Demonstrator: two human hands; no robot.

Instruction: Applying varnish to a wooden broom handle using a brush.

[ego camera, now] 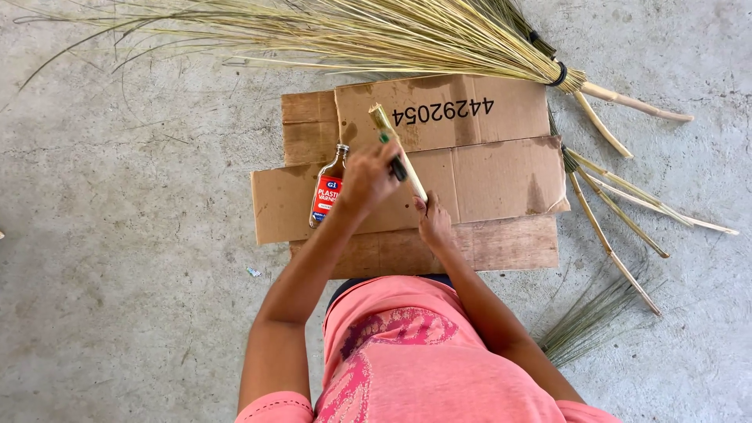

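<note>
Cardboard [486, 176], flattened and stained, lies on the concrete floor [117, 235] with a wooden board [509, 244] under its near edge. Over it the left hand [366, 178] has its fingers wrapped around a small dark-handled brush [398, 163], touching a pale bamboo stick [398, 153] that slants up and away. The right hand [433, 225] grips the stick's lower end, fingers closed on it. A small brown glass bottle [327, 188] with a red label lies on the cardboard just left of the left hand. Grass brooms [376, 35] with bamboo handles lie beyond and to the right.
</note>
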